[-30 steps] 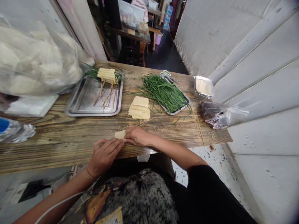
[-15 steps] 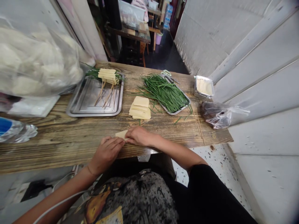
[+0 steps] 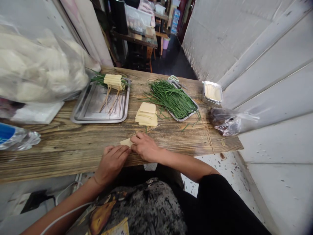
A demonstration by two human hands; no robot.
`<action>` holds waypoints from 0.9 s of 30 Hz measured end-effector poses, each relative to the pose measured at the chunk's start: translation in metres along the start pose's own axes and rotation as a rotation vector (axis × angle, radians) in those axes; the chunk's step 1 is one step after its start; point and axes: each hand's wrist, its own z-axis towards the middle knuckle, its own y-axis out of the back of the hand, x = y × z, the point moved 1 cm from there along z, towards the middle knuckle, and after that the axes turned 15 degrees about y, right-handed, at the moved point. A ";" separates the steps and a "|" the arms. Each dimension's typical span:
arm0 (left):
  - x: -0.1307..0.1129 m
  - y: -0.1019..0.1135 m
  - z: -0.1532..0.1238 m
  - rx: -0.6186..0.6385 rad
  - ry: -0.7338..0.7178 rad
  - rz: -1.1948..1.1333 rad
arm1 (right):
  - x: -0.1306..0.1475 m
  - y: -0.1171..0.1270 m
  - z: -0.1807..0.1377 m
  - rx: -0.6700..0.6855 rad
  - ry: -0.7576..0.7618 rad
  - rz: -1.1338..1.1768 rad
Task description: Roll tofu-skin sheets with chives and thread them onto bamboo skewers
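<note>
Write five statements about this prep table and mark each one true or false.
1. The left hand and the right hand both touch a pale sheet near the table's front edge. True.
2. The stack of pale sheets lies inside the chive tray. False: it lies on bare wood beside that tray.
3. Skewers lie at the far end of the left tray. True.
4. The foil container stands at the table's left end. False: it stands at the right end, by the wall.
5. A plastic bottle lies on its side at the left. True.
</note>
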 end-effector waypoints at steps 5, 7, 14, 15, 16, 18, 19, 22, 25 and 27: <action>-0.001 -0.002 0.001 -0.012 0.008 -0.008 | 0.001 -0.004 -0.001 0.016 -0.018 -0.008; -0.001 -0.003 0.000 -0.006 0.020 -0.008 | 0.000 -0.004 -0.002 0.007 0.006 -0.017; -0.001 -0.007 -0.002 -0.004 0.036 -0.010 | 0.003 -0.013 -0.008 -0.071 0.040 -0.111; -0.001 -0.007 -0.002 -0.005 0.034 -0.008 | 0.004 -0.014 -0.008 -0.079 0.044 -0.104; -0.001 -0.007 -0.002 -0.007 0.034 -0.006 | 0.003 -0.014 -0.007 -0.084 0.047 -0.086; -0.001 -0.007 -0.002 -0.007 0.035 0.000 | 0.000 -0.012 -0.004 -0.088 0.028 -0.038; -0.001 -0.006 -0.002 -0.008 0.032 0.009 | -0.003 -0.010 -0.002 -0.077 0.028 -0.010; -0.002 -0.004 -0.003 -0.020 0.014 0.061 | -0.017 0.001 0.006 0.014 0.144 0.063; -0.003 0.002 -0.003 -0.045 -0.012 0.090 | -0.030 0.009 0.015 0.113 0.289 0.129; -0.004 0.005 -0.003 -0.054 -0.047 0.072 | -0.036 0.012 0.019 0.117 0.323 0.173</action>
